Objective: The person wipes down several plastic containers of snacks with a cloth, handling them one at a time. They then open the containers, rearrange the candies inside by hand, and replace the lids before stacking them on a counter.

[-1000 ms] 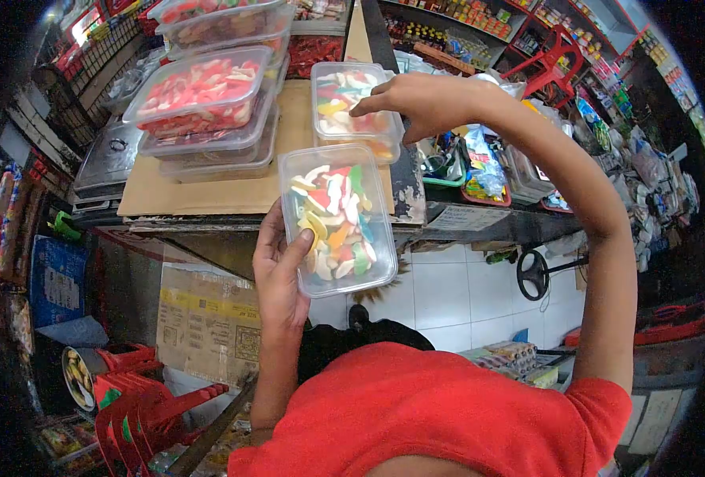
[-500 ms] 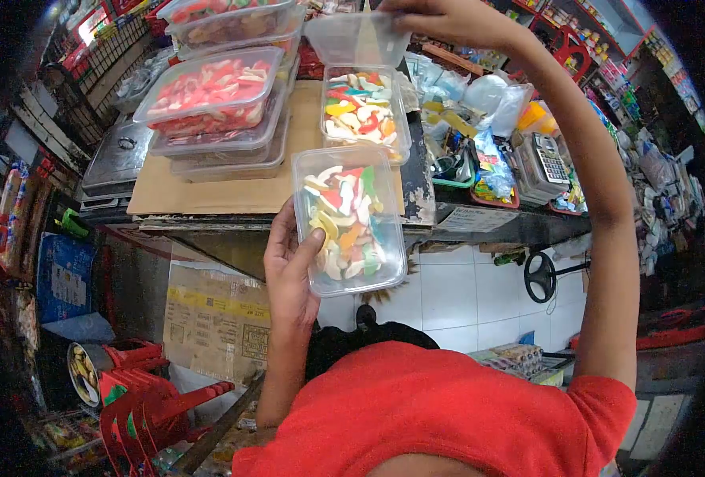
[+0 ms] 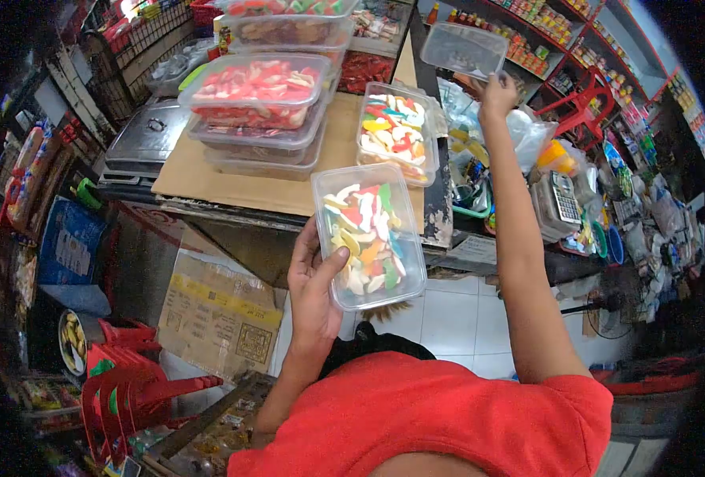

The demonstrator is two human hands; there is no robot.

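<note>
My left hand (image 3: 314, 290) grips a clear plastic container of gummy candies (image 3: 372, 274) by its left side, thumb over the top and fingers underneath. The candies inside are white, red, green, yellow and orange. My right hand (image 3: 497, 94) is stretched out to the far right, pinching a clear rectangular plastic lid (image 3: 464, 49) at its lower right corner. Between the two hands, an open container of mixed gummies (image 3: 396, 131) rests on the cardboard-covered table (image 3: 233, 187).
Stacked containers with red and white candies (image 3: 259, 91) stand left of the open one. A calculator (image 3: 564, 197) and plastic bags are on the right. Red plastic chairs (image 3: 138, 389) sit at the lower left, beside a flattened cardboard box (image 3: 221, 314). Stocked shelves line the far right.
My right hand has swung outward to the right with the lid, away from above the open container. My left hand still holds its container in front of me. The view has shifted slightly.
</note>
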